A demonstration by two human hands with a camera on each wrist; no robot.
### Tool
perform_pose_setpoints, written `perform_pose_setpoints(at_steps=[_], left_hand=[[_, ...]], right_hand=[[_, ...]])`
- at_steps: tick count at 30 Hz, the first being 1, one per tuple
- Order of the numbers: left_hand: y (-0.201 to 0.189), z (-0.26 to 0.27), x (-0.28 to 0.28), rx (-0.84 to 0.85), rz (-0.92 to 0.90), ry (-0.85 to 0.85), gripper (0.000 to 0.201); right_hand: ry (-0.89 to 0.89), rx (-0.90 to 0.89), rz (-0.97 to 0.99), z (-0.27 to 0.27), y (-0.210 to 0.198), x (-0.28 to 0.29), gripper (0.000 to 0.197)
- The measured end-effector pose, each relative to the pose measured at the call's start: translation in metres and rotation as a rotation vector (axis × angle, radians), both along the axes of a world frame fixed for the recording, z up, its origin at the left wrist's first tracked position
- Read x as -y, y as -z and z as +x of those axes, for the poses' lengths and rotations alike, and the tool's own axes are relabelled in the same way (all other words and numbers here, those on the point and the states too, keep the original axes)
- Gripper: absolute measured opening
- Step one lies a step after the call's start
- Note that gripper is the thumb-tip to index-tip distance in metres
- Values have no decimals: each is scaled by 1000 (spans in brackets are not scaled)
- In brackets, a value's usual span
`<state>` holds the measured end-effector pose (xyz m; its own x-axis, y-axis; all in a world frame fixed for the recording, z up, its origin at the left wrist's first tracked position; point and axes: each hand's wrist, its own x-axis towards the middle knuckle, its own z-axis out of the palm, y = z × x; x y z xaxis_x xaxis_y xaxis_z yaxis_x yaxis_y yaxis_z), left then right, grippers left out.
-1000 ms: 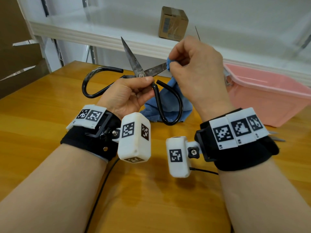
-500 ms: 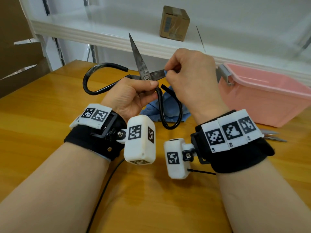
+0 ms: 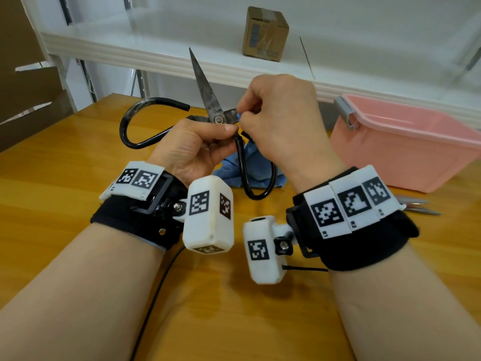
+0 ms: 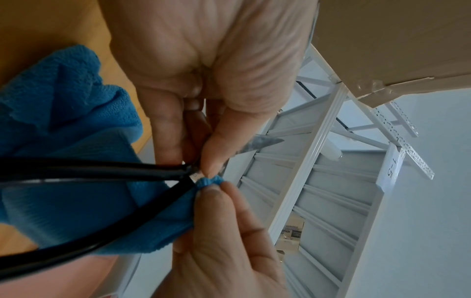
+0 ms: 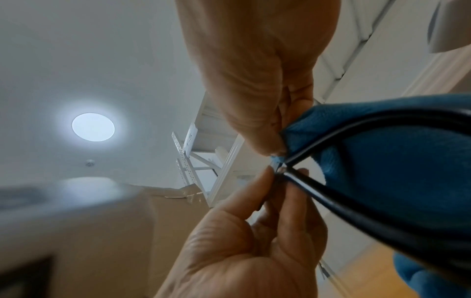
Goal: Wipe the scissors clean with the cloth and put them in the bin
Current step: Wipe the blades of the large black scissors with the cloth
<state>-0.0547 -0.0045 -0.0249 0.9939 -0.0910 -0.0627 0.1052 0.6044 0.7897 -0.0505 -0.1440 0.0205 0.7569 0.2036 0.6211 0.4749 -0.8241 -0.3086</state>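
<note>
A person works over a wooden table [image 3: 65,204] with a white shelf [image 3: 156,58] behind it, where a small cardboard box [image 3: 265,35] stands; a pink bin [image 3: 406,149] waits open-topped at the table's right, near enough, it appears, to take the tool once it is clean. Held in the air above the table between both hands are the scissors [image 3: 208,100], blades parted. One stained blade points up and slightly left toward the shelf, the other runs rightward into the right hand, and the black loop handles sweep out to the left and down toward the person, so the tool's long axis runs roughly from near-low to far-high. The left hand [image 3: 192,149] pinches the scissors at the pivot, thumb on top and fingers curled beneath, seemingly to steady the tool and keep the blades spread for wiping. The right hand [image 3: 281,123] has its fingertips [image 4: 216,193] drawn together, clamped on a fold of the blue cloth [image 3: 257,168] and pressing it against the short blade just beside the pivot; the rest of the cloth hangs down behind the lower handle loop to the table. The wiping looks unfinished, with grime plain on the upright blade. More metal tools [image 3: 419,207] lie partly hidden behind the right wrist.
</note>
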Motion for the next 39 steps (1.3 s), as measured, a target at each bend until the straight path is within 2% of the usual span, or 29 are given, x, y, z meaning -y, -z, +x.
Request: perform_pose_setpoints(at_steps=[4,7,9,14,18,24,31,35,37,39], left_hand=[[-1,-2,2,-28,13,-40,16],[-3,-1,1,-26,-9,-52,14],[-4,-2,1,-20,-39,-56,15],[-3,-3,-1,-32,-103,-68,17],[-4,-2,-4,-53,-168,-88,14],[-4,-1,-5,-67,-184,-64,13],[-3,2,-5,-65,-160,-46,3],[-3,-1,-2,-34,-86,-27,4],[-2,-2,-1,-16,-34,-16,13],[-3,-3,0,6,-20,4,17]], right_hand=[[79,53,8,6,1,7,17],[36,48,13,6,-2,9,16],[-25,10,98,5,-6,12,17],[-115,-31,464,8,-15,31,21],[-145,-57,550,8,-19,38,23],[-120,-55,442,9,-12,21,23],[-78,135,209,-2,-7,7,18],[-108,163,27,-3,-2,0,22],[-107,159,-79,-3,-1,-3,25],[-114,148,-85,-3,-1,-2,23]])
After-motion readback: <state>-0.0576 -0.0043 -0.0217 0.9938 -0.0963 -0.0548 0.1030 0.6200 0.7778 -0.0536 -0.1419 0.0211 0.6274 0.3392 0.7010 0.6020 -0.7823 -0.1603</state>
